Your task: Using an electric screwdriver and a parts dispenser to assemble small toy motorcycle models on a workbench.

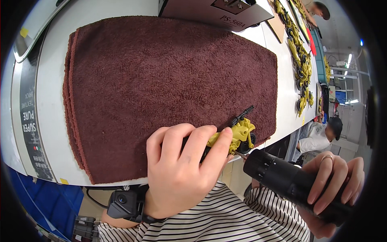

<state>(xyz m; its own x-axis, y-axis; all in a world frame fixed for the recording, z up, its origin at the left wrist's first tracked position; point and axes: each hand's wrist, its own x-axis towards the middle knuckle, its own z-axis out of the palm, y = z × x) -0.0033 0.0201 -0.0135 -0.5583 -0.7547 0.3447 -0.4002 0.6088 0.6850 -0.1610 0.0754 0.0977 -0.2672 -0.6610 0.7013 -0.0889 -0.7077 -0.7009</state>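
A yellow-green toy motorcycle (244,130) with black wheels and a thin black rod-like part sticking up lies at the near right of a folded brown towel (169,76). My left hand (179,171) presses over it with curled fingers, hiding its left half. In my right hand (336,181) is a thick black electric screwdriver (278,174), its fingers wrapped round the rear of the body. The screwdriver's thin bit (240,155) points left and meets the toy's lower side by the wheel. Whether it sits in a screw is too small to tell.
A grey metal box (201,14) stands behind the towel on the white table (109,8). Several similar yellow toys (300,60) line the right side. One person (316,135) sits at the right, another (318,10) farther back. Blue material (44,197) hangs at the lower left.
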